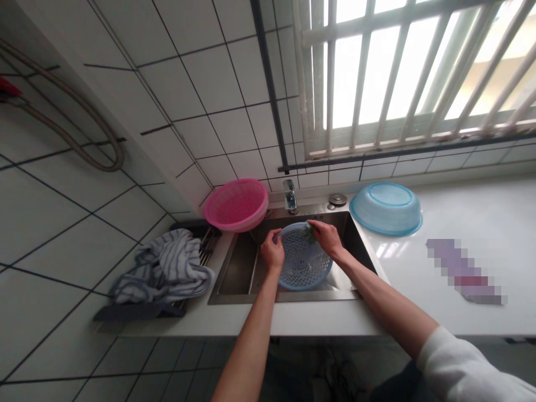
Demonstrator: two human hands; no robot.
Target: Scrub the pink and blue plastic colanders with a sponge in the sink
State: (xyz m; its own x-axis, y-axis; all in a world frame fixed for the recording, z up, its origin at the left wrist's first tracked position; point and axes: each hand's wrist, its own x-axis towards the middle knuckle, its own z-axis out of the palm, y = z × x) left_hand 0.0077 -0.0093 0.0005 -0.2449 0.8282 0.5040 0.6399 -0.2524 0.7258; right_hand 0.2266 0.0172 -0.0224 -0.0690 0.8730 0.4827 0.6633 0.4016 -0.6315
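Observation:
A round blue plastic colander (304, 265) is tilted toward me over the stainless steel sink (234, 273), its perforated inside facing up. My left hand (273, 251) grips its rim at the upper left, thumb over the edge. At the upper right of the rim, my right hand (327, 237) has its fingers closed on a small green thing (310, 232), ragged in outline and pressed against the colander; its kind is not clear. Behind the colander stands a chrome faucet (290, 195).
A pink basket (237, 206) leans at the sink's back left corner. An upturned blue basin (386, 209) sits right of the sink, near a drain plug (337, 199). A striped towel (167, 268) lies on a dark rack (142, 311) at left. A blurred-out item (464, 271) lies on the right counter.

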